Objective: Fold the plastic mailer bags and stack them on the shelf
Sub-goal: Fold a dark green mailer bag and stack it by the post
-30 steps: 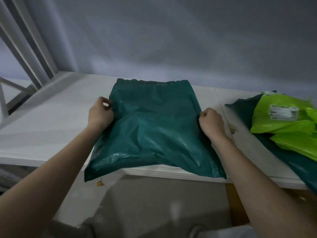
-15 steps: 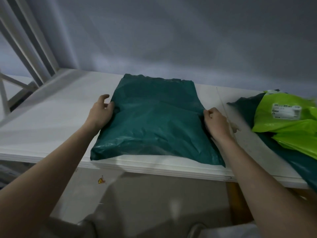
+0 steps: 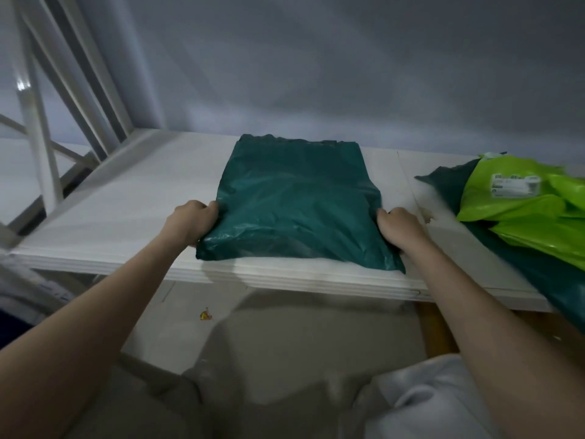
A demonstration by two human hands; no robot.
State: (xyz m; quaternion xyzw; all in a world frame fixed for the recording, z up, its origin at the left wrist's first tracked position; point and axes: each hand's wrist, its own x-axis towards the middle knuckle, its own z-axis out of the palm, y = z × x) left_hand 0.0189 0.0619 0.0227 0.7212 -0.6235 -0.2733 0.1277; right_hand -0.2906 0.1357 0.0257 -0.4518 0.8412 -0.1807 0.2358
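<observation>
A dark green plastic mailer bag [image 3: 297, 198] lies flat on the white shelf [image 3: 120, 217], its near edge close to the shelf's front rim. My left hand [image 3: 193, 221] grips the bag's left edge, fingers curled onto the plastic. My right hand [image 3: 400, 228] grips the right edge in the same way. At the right end of the shelf lies a loose pile of mailers: bright lime green ones [image 3: 525, 207], one with a white label, on top of dark green ones [image 3: 449, 182].
A grey wall rises right behind the shelf. White frame bars [image 3: 44, 172] of the rack stand at the left. Below the shelf edge is a pale floor with a small yellow scrap [image 3: 205, 315]. A chipped spot [image 3: 427, 215] marks the shelf near my right hand.
The green bag has been slid farther back onto the shelf, so its near end no longer hangs over the front rim. Both hands moved toward the bag's near corners.
</observation>
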